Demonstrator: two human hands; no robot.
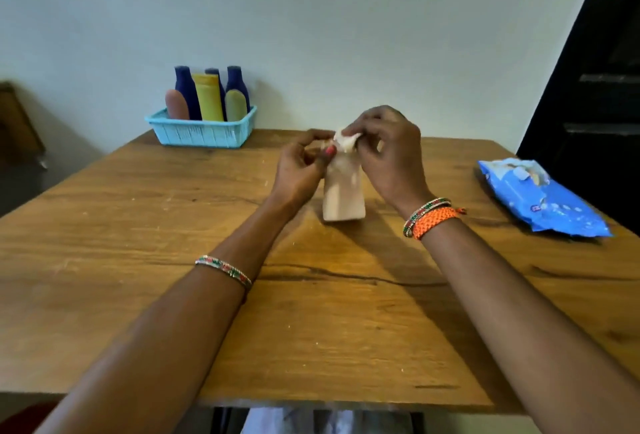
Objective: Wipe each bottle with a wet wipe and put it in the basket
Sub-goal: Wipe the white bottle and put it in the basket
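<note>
We judge the bottle (344, 196) light, stiff and smooth, likely slick once wet, so it is best held round the body while the cap is rubbed. It stands upright mid-table (311, 329), between our hands. Our left hand (300, 170) pinches its neck; our right hand (388, 149) grips the wipe (346, 140) bunched over the top. The basket (202, 132) with bottles waits at the far left.

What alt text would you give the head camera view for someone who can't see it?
Two hands work at the top of a pale bottle standing on a wooden table: the right hand pinches a white wipe, the left hand steadies the neck. A blue basket of bottles sits behind, a blue wipes pack right.
</note>
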